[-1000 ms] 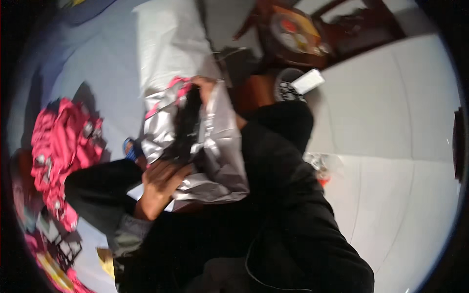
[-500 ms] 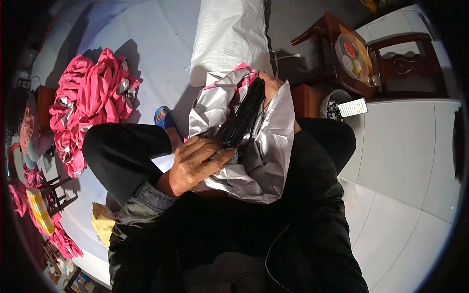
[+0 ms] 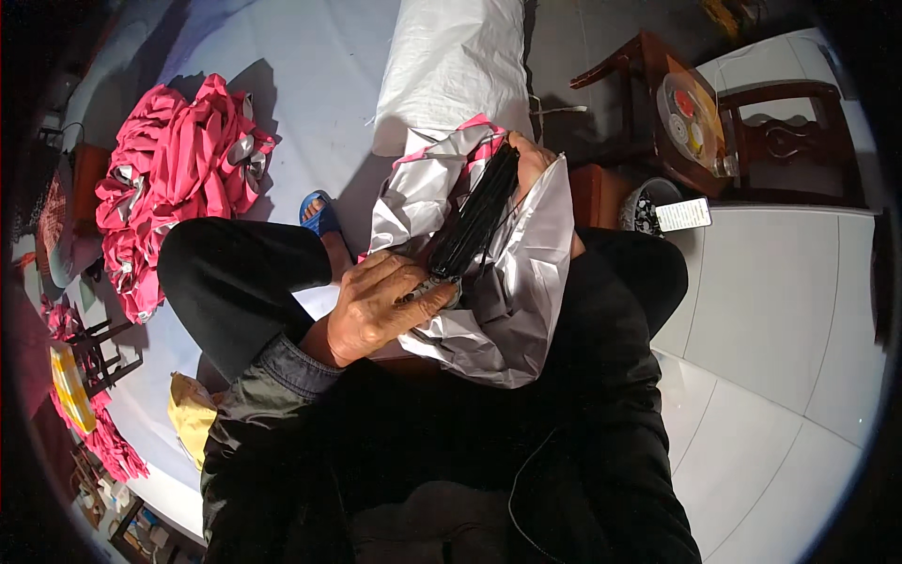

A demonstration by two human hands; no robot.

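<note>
Over my lap lies silver-lined pink cloth (image 3: 536, 273), crumpled and gathered round a bundle of thin black umbrella ribs (image 3: 477, 211). The bundle slants from upper right to lower left. My left hand (image 3: 381, 305) is closed round its lower end, thumb and fingers on a greyish part that I cannot make out clearly. My right hand (image 3: 531, 162) shows only in part beside the bundle's upper end, gripping there. The cloth's right edge hides the rest of that hand.
A large white woven sack (image 3: 451, 70) lies ahead. Pink silver-lined cloths (image 3: 178, 179) are heaped at the left. A wooden stool bears a clear round tray (image 3: 688, 117); near it are a wooden chair (image 3: 794, 141) and a phone (image 3: 685, 214) on a bin. A yellow bag (image 3: 191, 418) lies lower left.
The view has shifted slightly. Both hands keep their hold on the rib bundle, and the left fingers have moved a little at its lower end. The cloth is nearly unchanged.
</note>
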